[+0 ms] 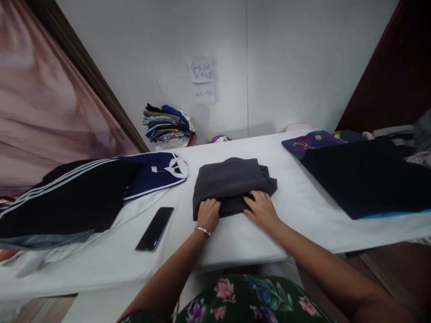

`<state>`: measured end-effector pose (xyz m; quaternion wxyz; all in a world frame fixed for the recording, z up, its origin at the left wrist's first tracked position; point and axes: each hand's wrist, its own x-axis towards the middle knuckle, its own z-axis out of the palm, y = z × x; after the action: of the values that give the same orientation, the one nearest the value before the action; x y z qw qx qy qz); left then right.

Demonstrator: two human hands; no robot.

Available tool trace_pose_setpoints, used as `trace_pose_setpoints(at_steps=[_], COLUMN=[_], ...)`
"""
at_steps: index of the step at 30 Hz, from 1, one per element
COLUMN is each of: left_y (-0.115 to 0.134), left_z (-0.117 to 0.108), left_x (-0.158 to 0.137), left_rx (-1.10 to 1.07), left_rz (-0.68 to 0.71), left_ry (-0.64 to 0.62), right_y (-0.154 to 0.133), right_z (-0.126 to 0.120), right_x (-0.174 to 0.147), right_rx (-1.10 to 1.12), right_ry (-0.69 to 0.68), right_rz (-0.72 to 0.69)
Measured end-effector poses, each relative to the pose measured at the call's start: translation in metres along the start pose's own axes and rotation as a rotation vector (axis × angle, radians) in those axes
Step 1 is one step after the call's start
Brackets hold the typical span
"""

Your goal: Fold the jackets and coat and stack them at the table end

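1. Closest to me, the person in a floral top [235,300] leans at the white-covered bench [299,197].
2. The left hand [208,214], a bracelet [203,231] at its wrist, curls over and grasps the near edge of a folded dark grey garment [230,179]. The right hand [261,209] rests on that edge too; whether it pinches the cloth I cannot tell.
3. A dark phone [155,229] lies between the left forearm and the clothes on the left.
4. The grey garment sits mid-bench, between two heaps. On the left, a black striped garment [84,197] overlaps a navy one [151,172]; on the right, a black garment [367,175] partly covers a patterned one [311,142].
5. Beyond the bench, a stack of folded clothes [168,125] stands by the wall [289,67], below handwritten paper signs [204,69]. A pinkish curtain [50,89] hangs at left.
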<state>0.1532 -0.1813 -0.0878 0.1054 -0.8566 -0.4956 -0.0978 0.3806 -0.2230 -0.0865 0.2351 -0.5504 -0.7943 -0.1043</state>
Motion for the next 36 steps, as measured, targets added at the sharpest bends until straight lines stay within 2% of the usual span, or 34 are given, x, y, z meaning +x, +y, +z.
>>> trace_pose_setpoints(at_steps=[3,8,12,15,18,21,23,25,29,33,36], left_y=[0.000,-0.012,-0.027,-0.038,-0.045,-0.051,-0.056,-0.060,-0.064,-0.062,-0.061], left_z=[0.000,0.005,0.005,-0.001,-0.006,-0.006,-0.002,0.004,0.011,0.006,-0.002], left_x=[0.001,-0.004,-0.016,-0.030,-0.043,-0.050,-0.050,-0.047,-0.039,-0.032,-0.031], left_rx=[0.010,0.017,0.052,0.040,-0.001,-0.033,-0.056,-0.094,-0.138,-0.118,-0.112], left_rz=[0.006,0.015,0.017,-0.035,-0.076,-0.152,-0.216,-0.241,-0.245,-0.260,-0.241], left_ry=[0.035,0.075,0.065,0.085,0.093,0.170,0.211,0.168,-0.027,-0.170,-0.245], right_y=[0.006,0.018,0.016,0.008,-0.002,-0.007,-0.007,-0.006,-0.004,0.000,0.005], right_z=[0.011,0.030,0.031,0.024,0.019,0.024,0.031,0.037,0.043,0.038,0.022], right_x=[0.005,0.009,0.006,0.001,-0.001,0.002,0.007,0.011,0.010,-0.005,-0.020], right_rx=[0.008,-0.033,-0.067,-0.047,0.018,0.071,0.056,0.014,-0.021,0.032,0.149], right_ry=[-0.036,-0.132,-0.200,-0.221,-0.171,-0.155,-0.174,-0.210,-0.287,-0.249,-0.204], right_rz=[-0.073,-0.022,-0.014,-0.012,-0.064,-0.161,-0.162,-0.120,-0.102,-0.171,-0.235])
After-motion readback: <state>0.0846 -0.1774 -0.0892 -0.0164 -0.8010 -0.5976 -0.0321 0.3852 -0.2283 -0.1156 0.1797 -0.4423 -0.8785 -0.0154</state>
